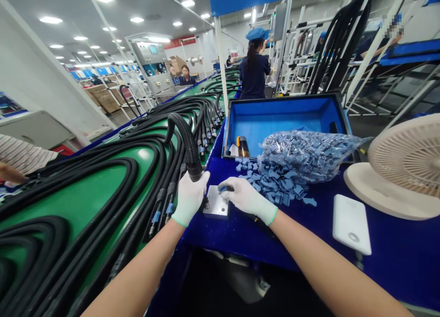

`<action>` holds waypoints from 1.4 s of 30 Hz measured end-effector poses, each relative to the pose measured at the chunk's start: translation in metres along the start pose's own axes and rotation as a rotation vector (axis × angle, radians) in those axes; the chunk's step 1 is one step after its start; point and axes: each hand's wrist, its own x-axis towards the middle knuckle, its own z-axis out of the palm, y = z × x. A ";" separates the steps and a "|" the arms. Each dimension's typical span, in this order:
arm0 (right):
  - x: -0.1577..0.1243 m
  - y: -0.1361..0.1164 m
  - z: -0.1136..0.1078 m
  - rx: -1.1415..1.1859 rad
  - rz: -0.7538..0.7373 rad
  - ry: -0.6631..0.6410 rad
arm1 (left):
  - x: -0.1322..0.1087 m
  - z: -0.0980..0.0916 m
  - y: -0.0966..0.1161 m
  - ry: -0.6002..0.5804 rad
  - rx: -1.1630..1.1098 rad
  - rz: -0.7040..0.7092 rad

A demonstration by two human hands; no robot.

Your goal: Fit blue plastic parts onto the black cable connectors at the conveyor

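My left hand [189, 197], in a white glove, is wrapped round the end of a black corrugated hose [188, 140]. The hose arches up and back over the green conveyor. Below that hand, the hose's ribbed end fitting [206, 202] points down beside a small silver metal block [216, 206]. My right hand [248, 198], also gloved, pinches a small blue plastic clip [224, 188] just above the block. Behind the right hand lies a loose pile of similar blue clips [280, 184].
A blue bin [285, 113] stands behind the pile, with a clear bag of clips [309, 154] against it. A white power bank [351, 223] and a beige fan [405, 165] are at right. Many hoses [132, 165] cover the green conveyor [113, 181]. A co-worker [255, 69] stands beyond.
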 end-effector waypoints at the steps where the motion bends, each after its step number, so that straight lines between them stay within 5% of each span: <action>1: 0.003 -0.006 0.004 0.011 -0.028 -0.035 | 0.001 -0.001 0.000 -0.009 0.010 0.012; 10: 0.040 -0.010 0.023 0.028 -0.053 -0.186 | 0.014 -0.004 -0.005 -0.132 -0.033 0.016; 29: 0.045 -0.010 0.026 0.081 0.074 -0.315 | -0.008 -0.024 0.007 -0.177 -0.198 -0.007; 33: 0.038 -0.015 0.019 0.083 0.057 -0.359 | -0.036 -0.080 0.001 -0.034 -0.088 -0.076; 37: 0.035 -0.012 0.019 0.095 0.047 -0.395 | -0.096 -0.186 -0.009 0.074 0.095 -0.234; 40: 0.037 -0.009 0.026 0.052 0.080 -0.416 | -0.139 -0.264 -0.013 -0.093 0.345 -0.463; 42: 0.039 -0.008 0.032 -0.035 0.093 -0.409 | -0.156 -0.299 -0.019 -0.213 0.490 -0.550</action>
